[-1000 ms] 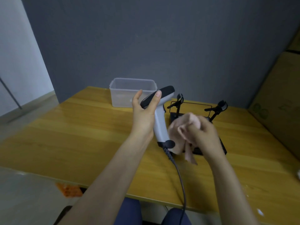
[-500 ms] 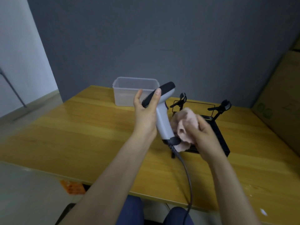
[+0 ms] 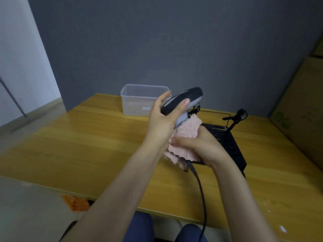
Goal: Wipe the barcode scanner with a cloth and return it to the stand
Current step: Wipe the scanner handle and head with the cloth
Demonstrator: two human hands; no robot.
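My left hand (image 3: 163,119) grips the head of the grey and black barcode scanner (image 3: 185,100), held up above the wooden table (image 3: 87,145). My right hand (image 3: 201,145) is closed on a pink cloth (image 3: 185,137), which is wrapped around the scanner's handle and hides it. The scanner's dark cable (image 3: 201,193) hangs from under the cloth toward the table's near edge. The black stand (image 3: 232,149) sits on the table just behind my right hand, with two thin clip arms (image 3: 239,116) rising at its back.
A clear plastic tub (image 3: 138,100) stands at the table's far edge against the grey wall. Large cardboard boxes (image 3: 304,116) line the right side. An orange scrap (image 3: 76,203) lies on the floor below the near edge.
The cloth in my right hand has gone from beside the handle to wrapped around it, reaching up toward the head. My left hand has kept the scanner almost still.
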